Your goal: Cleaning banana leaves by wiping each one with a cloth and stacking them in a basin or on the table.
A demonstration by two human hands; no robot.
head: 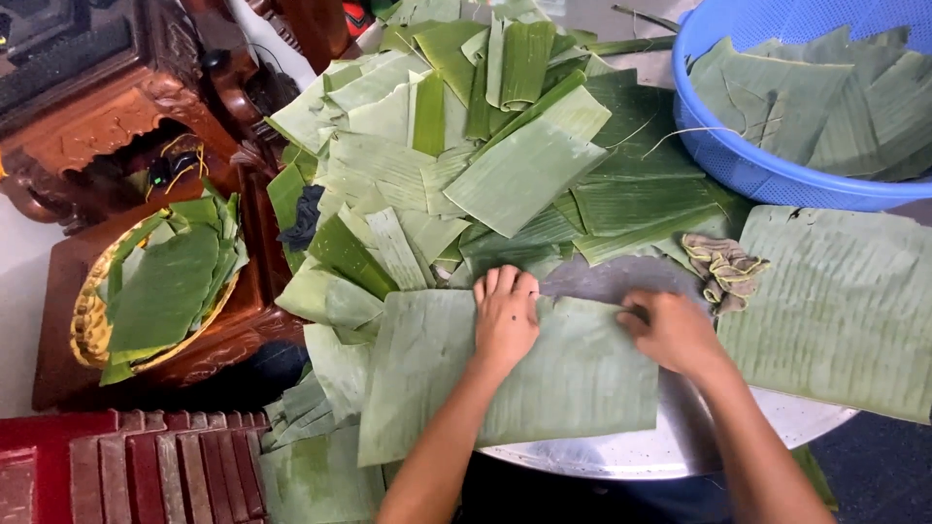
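Two hands pin one banana leaf on the round metal tray's near edge — left hand flat, fingers spread; right hand curled at its top edge (apparently gripping it), keeping it flat.

Carved dark-wood furniture at left, red slatted bench below, pale floor between, even soft light.

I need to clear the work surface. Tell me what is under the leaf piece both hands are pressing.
Under the banana leaf piece held flat by the left hand and right hand lies a round metal tray; its rim shows below and right. Whatever lies beneath the leaf's middle is covered.
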